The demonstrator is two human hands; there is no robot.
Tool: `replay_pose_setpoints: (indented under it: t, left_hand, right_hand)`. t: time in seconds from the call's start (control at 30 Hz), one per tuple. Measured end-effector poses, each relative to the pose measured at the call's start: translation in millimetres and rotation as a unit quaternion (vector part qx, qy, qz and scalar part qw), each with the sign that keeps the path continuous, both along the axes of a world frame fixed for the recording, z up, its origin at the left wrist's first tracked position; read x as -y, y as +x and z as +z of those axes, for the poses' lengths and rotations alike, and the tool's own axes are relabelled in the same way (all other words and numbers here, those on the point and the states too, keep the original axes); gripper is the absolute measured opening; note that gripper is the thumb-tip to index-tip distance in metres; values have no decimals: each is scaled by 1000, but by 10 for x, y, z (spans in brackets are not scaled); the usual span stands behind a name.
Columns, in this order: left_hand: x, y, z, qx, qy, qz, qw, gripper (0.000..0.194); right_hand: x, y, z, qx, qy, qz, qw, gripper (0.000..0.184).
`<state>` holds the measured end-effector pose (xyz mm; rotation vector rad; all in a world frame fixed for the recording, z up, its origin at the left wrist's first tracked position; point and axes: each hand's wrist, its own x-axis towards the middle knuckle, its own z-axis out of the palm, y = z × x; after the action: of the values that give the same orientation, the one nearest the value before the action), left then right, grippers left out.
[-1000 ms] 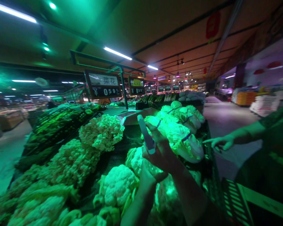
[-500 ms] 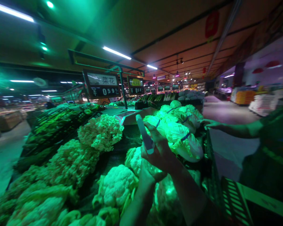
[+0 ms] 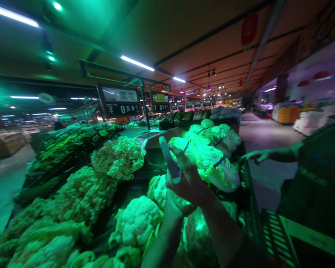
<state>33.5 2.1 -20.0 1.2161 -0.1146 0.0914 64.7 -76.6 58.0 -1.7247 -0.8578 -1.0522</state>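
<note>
Records, against the frame before, another person's hand (image 3: 258, 156) drawn back from the Chinese cabbages (image 3: 213, 158) to just beside the display's right edge, and a slight leftward shift of the whole scene. Finds no clear change in the grip: right hand (image 3: 186, 170) closed narrowly around a slim pale device (image 3: 169, 160), tilted, top end leaning left, above the vegetables at the middle of the display. Places left hand (image 3: 175, 204) just below, overlapping the right; cannot tell its grip, with the fingers largely hidden. Counts one slim pale device, two near price signs (image 3: 119, 100) on a single post (image 3: 145, 106), and four blue bands (image 3: 219, 161) around the Chinese cabbages. Counts two compact cauliflowers (image 3: 141, 219) at the centre, with looser cauliflower heads (image 3: 118, 158) piled to the left; cannot count these exactly. Lists one slatted crate (image 3: 277, 236) at lower right. Notes a dark, mesh-textured display surface (image 3: 132, 188) under strong green light. Notes beyond it a supermarket hall with pale floor (image 3: 268, 136), ceiling strip lights (image 3: 137, 63), and red lanterns (image 3: 249, 29).
</note>
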Motion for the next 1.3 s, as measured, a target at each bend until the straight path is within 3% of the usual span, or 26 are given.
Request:
replay_pose_setpoints:
  t: [0.23,0.83,1.3]
  left_hand:
    - [10,-34,62,-13,2,6,1000,96]
    - [-6,-80,72,24,22,-18,999,78]
    - [14,-106,117,26,16,-24,999,81]
  right_hand:
    - [5,19,-37,4,-7,-7,1000,71]
    - [3,24,-14,-1,-11,15,1000,70]
    - [-5,-42,46,-28,-6,34,999,67]
